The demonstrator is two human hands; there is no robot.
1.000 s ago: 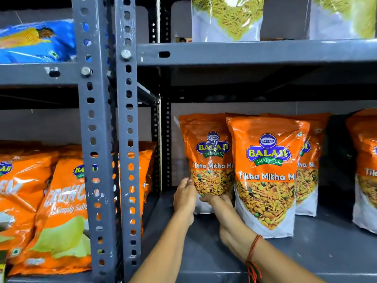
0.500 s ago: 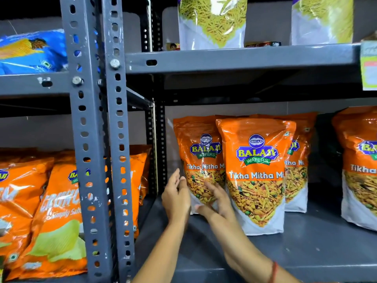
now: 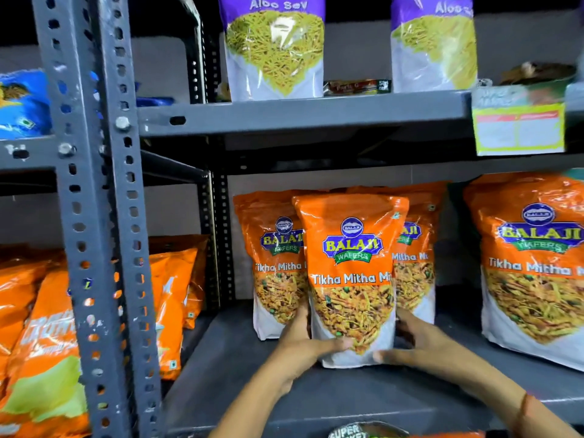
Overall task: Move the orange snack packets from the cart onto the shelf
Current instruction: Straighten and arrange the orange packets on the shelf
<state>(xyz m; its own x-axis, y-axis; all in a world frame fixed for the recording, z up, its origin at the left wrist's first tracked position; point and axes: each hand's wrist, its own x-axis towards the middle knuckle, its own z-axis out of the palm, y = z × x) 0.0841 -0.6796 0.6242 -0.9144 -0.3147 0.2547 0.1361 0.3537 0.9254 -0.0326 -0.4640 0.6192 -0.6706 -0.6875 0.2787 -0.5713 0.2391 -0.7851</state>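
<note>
Orange packet (image 3: 350, 273): "BALAJI WAFERS", "Tikha Mitha"; purple packet (image 3: 275, 49): "Aloo Sev".

front packet (image 3: 350, 273): orange, white base | upper packets (image 3: 275, 49): purple, white | shelf (image 3: 316, 390): grey

The grey metal shelf (image 3: 316, 390) carries a cluster of orange Tikha Mitha packets standing upright: a front packet (image 3: 350, 279) near the shelf's edge, with a left-hand packet (image 3: 271, 263) and a right-hand packet (image 3: 414, 263) tucked just behind it, both partly hidden. Well apart to the right stands a larger-looking orange packet (image 3: 534, 267), cut off by the frame. The upper shelf (image 3: 300, 116) holds two purple Aloo Sev packets (image 3: 275, 49), upright and apart. Left of the perforated upright (image 3: 94, 216), the neighbouring shelf bay holds leaning orange crisp bags (image 3: 41, 343).
</note>
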